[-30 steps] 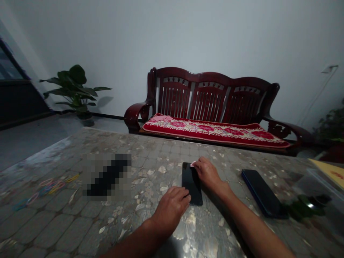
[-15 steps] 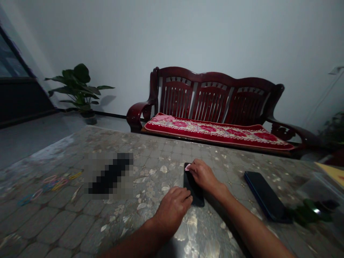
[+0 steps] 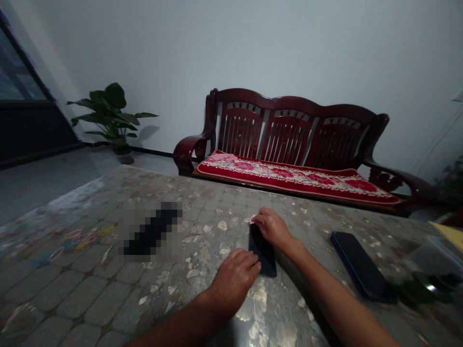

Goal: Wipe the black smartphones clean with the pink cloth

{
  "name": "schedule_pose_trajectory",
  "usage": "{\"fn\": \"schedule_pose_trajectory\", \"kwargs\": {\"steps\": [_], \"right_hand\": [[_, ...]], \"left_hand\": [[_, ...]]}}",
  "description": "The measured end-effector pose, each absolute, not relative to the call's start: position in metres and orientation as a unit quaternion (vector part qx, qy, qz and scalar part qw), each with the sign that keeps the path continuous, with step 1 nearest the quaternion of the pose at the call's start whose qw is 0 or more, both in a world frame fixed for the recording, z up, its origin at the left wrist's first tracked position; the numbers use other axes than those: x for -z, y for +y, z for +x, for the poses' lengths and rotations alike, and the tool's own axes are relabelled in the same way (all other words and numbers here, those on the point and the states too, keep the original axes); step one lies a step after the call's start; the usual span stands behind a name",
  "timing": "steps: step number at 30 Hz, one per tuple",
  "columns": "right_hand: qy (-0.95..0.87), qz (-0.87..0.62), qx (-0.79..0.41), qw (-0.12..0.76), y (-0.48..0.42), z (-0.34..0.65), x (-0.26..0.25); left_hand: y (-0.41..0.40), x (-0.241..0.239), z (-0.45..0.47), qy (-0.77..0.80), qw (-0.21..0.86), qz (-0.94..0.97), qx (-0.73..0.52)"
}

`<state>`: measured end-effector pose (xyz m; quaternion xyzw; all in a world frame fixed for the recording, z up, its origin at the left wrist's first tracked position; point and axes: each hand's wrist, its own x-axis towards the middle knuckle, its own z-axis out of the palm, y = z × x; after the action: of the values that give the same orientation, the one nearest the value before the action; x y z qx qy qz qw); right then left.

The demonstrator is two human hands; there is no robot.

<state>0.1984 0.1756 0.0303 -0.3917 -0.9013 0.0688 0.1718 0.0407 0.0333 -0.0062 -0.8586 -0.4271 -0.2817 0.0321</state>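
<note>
phone (image 3: 265,255): on the table (image 3: 119,294), left hand (image 3: 236,275) at its near left edge
scrap (image 3: 252,220): in the right hand (image 3: 274,229), phone's far end
other phone (image 3: 362,267): off to the right
bands (image 3: 84,240): way over left
bench (image 3: 285,103): far side, past the table
plant (image 3: 114,99): far left

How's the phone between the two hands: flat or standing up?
Flat. The black phone lies broad side up on the table, left hand at its side, right hand at its far end.
</note>
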Motion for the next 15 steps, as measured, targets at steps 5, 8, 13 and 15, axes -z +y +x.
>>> {"fn": "schedule_pose_trajectory", "kwargs": {"steps": [5, 8, 13, 15], "right_hand": [[-0.899, -0.400, -0.060, 0.168, 0.1796, 0.1993, -0.0291], [-0.920, -0.350, -0.075, 0.161, 0.1757, 0.2003, -0.0298], [-0.913, -0.369, -0.067, 0.160, 0.1798, 0.1970, -0.0360], [-0.917, -0.365, -0.056, 0.153, 0.1843, 0.1935, -0.0385]], "left_hand": [[0.0334, 0.0046, 0.0411, -0.429, 0.035, -0.861, 0.272], [0.0333, 0.0043, 0.0413, -0.427, 0.037, -0.862, 0.271], [0.0321, 0.0041, 0.0428, -0.427, 0.040, -0.867, 0.252], [0.0316, 0.0043, 0.0439, -0.430, 0.042, -0.870, 0.236]]}}
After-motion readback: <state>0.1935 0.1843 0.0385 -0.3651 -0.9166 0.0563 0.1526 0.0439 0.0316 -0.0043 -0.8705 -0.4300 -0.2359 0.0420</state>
